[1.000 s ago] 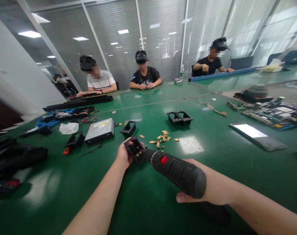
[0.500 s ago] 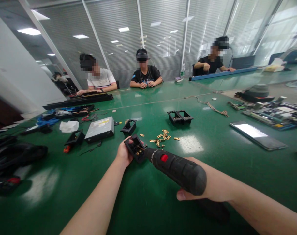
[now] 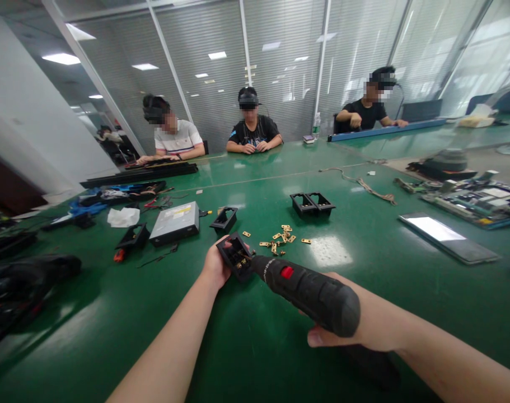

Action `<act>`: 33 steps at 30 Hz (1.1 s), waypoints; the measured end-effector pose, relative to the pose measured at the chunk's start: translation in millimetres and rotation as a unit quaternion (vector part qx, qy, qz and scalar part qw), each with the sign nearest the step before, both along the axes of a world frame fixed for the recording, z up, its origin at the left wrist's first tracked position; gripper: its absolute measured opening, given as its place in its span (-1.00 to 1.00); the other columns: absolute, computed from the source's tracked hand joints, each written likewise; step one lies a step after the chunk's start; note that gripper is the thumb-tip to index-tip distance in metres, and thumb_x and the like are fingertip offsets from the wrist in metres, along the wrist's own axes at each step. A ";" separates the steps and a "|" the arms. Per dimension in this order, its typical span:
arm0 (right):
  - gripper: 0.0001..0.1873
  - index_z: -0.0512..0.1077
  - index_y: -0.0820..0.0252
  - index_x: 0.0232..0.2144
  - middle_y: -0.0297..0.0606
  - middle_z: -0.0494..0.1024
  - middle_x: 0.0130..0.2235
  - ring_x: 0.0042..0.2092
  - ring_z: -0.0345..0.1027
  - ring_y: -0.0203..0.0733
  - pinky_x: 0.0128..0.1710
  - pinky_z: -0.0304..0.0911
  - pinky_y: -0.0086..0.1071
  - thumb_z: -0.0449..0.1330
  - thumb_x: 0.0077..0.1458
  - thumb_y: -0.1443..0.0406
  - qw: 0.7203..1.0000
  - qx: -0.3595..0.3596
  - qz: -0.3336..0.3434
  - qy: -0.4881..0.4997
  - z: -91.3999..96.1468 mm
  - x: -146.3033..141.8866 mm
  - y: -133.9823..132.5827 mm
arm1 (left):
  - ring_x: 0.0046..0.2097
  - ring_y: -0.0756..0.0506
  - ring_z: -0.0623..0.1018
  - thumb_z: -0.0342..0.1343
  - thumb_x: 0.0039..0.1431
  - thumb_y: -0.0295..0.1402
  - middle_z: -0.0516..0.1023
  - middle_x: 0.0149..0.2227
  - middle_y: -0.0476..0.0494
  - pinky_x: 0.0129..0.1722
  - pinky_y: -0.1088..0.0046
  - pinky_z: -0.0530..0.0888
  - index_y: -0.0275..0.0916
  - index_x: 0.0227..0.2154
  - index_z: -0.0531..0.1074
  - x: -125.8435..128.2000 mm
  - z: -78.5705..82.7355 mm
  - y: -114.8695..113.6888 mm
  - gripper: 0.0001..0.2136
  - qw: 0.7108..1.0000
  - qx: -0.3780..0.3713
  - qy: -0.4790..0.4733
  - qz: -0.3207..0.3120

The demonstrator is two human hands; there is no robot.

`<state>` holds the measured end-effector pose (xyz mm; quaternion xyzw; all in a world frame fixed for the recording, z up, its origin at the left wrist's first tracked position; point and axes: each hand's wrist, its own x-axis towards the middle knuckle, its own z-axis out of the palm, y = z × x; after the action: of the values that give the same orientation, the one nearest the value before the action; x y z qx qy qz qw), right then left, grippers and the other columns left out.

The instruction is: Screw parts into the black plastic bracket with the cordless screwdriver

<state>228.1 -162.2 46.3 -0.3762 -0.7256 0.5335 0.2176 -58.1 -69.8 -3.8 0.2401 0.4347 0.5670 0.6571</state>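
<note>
My left hand (image 3: 216, 264) grips a small black plastic housing (image 3: 234, 254), tilted, with brass parts inside it. My right hand (image 3: 351, 313) is wrapped round a black cordless drill (image 3: 309, 294) with a red switch on top. The drill's nose points left at the housing, its bit reaching into the opening; the tip's exact contact is hard to make out. Just beyond lies a loose pile of small brass plates and screws (image 3: 284, 235). One black housing (image 3: 224, 220) stands behind my left hand, and a joined pair of housings (image 3: 312, 205) stands farther back.
To the left are a metal disc drive (image 3: 174, 223), another black housing (image 3: 132, 237), white tissue (image 3: 124, 216) and a dark bag-like heap (image 3: 28, 291). A phone (image 3: 448, 238) and circuit boards (image 3: 481, 198) lie right. Three people sit across the green table (image 3: 255, 336).
The view has shifted slightly, so the whole scene sits a little farther right and lower. Both hands keep their hold, with the drill still at the housing.
</note>
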 end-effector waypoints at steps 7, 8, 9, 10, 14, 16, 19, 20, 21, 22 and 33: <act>-0.49 0.49 0.20 -0.21 -0.23 0.56 -0.28 -0.27 0.40 -0.07 -0.32 0.33 -0.28 0.49 -0.22 0.14 1.000 0.021 -0.016 -0.004 1.9 -0.6 -0.7 | -0.40 -0.26 0.61 0.02 -0.06 -0.44 0.59 -0.44 -0.29 -0.40 0.17 0.55 -0.33 -0.38 0.45 1.8 0.5 -2.7 -0.82 0.999 0.030 0.023 0.005; -0.49 0.49 0.20 -0.21 -0.24 0.56 -0.28 -0.27 0.40 -0.07 -0.32 0.33 -0.28 0.49 -0.22 0.14 1.000 0.022 -0.016 -0.005 2.3 -0.9 -1.0 | -0.40 -0.26 0.61 0.02 -0.06 -0.44 0.59 -0.44 -0.29 -0.39 0.17 0.55 -0.33 -0.38 0.45 1.7 0.3 -2.7 -0.83 0.999 0.035 0.025 0.003; -0.49 0.49 0.20 -0.22 -0.24 0.56 -0.29 -0.27 0.40 -0.07 -0.32 0.33 -0.28 0.49 -0.22 0.13 1.000 0.019 -0.013 -0.007 2.6 -1.1 -1.2 | -0.40 -0.26 0.61 0.02 -0.06 -0.44 0.59 -0.44 -0.29 -0.39 0.18 0.55 -0.33 -0.37 0.45 1.6 0.3 -2.8 -0.83 0.999 0.037 0.026 0.002; -0.49 0.49 0.21 -0.22 -0.24 0.55 -0.29 -0.28 0.40 -0.08 -0.33 0.33 -0.28 0.49 -0.22 0.13 1.000 0.014 -0.011 -0.008 2.8 -1.4 -1.3 | -0.40 -0.26 0.62 0.02 -0.06 -0.44 0.59 -0.44 -0.28 -0.38 0.18 0.55 -0.33 -0.37 0.45 1.6 0.4 -2.8 -0.82 0.999 0.036 0.024 0.001; -0.48 0.48 0.20 -0.21 -0.23 0.56 -0.29 -0.27 0.42 -0.04 -0.31 0.34 -0.25 0.49 -0.23 0.12 1.000 -0.001 -0.009 -0.012 3.6 -1.9 -1.2 | -0.42 -0.24 0.61 0.02 -0.07 -0.44 0.59 -0.45 -0.26 -0.40 0.21 0.55 -0.33 -0.34 0.46 1.6 1.4 -3.2 -0.80 1.000 0.023 0.017 0.004; -0.49 0.49 0.18 -0.21 -0.23 0.56 -0.29 -0.26 0.42 -0.03 -0.31 0.35 -0.24 0.49 -0.23 0.13 1.000 0.007 -0.009 -0.013 4.2 -2.0 -1.1 | -0.42 -0.24 0.61 0.02 -0.07 -0.44 0.59 -0.45 -0.27 -0.41 0.21 0.55 -0.33 -0.35 0.45 1.6 1.5 -3.0 -0.81 1.000 0.025 0.019 0.004; -0.51 0.50 0.19 -0.23 -0.24 0.55 -0.32 -0.30 0.41 -0.05 -0.35 0.33 -0.27 0.48 -0.22 0.11 1.000 0.014 -0.005 -0.010 5.4 -1.9 -1.1 | -0.41 -0.25 0.61 0.02 -0.07 -0.44 0.59 -0.44 -0.28 -0.40 0.19 0.55 -0.32 -0.37 0.44 1.2 0.0 -1.9 -0.82 0.999 0.036 0.027 0.002; -0.51 0.51 0.19 -0.23 -0.23 0.55 -0.33 -0.30 0.40 -0.05 -0.36 0.33 -0.27 0.48 -0.22 0.10 1.000 0.013 -0.003 -0.011 5.7 -1.9 -1.2 | -0.41 -0.25 0.61 0.02 -0.06 -0.44 0.60 -0.44 -0.29 -0.39 0.18 0.56 -0.32 -0.37 0.44 0.9 -0.8 -1.4 -0.82 0.999 0.038 0.028 0.002; -0.49 0.51 0.20 -0.23 -0.23 0.55 -0.33 -0.30 0.40 -0.05 -0.36 0.33 -0.27 0.48 -0.23 0.10 1.000 0.012 -0.005 -0.014 5.9 -1.8 -1.3 | -0.41 -0.26 0.61 0.02 -0.06 -0.44 0.60 -0.44 -0.29 -0.39 0.17 0.56 -0.32 -0.37 0.44 0.6 -1.6 -0.8 -0.82 0.999 0.039 0.028 0.002; -0.48 0.51 0.21 -0.21 -0.22 0.56 -0.31 -0.29 0.41 -0.04 -0.35 0.33 -0.27 0.48 -0.23 0.10 1.000 0.012 -0.008 -0.016 5.9 -1.8 -1.5 | -0.41 -0.26 0.61 0.02 -0.06 -0.43 0.60 -0.43 -0.30 -0.38 0.16 0.56 -0.33 -0.36 0.45 0.3 -2.5 -0.3 -0.82 0.999 0.037 0.027 0.002; -0.40 0.50 0.19 -0.14 -0.21 0.58 -0.24 -0.24 0.45 -0.01 -0.28 0.37 -0.21 0.50 -0.26 0.12 0.999 0.010 -0.032 -0.012 -2.0 -0.7 -2.5 | -0.41 -0.26 0.61 0.01 -0.03 -0.43 0.60 -0.44 -0.32 -0.38 0.18 0.56 -0.34 -0.37 0.45 0.6 -2.5 -0.3 -0.83 0.999 0.028 0.028 0.009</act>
<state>227.4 -164.7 44.4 -0.4036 -0.7209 0.5147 0.2292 -57.5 -70.1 -6.3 0.2702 0.4386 0.5779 0.6330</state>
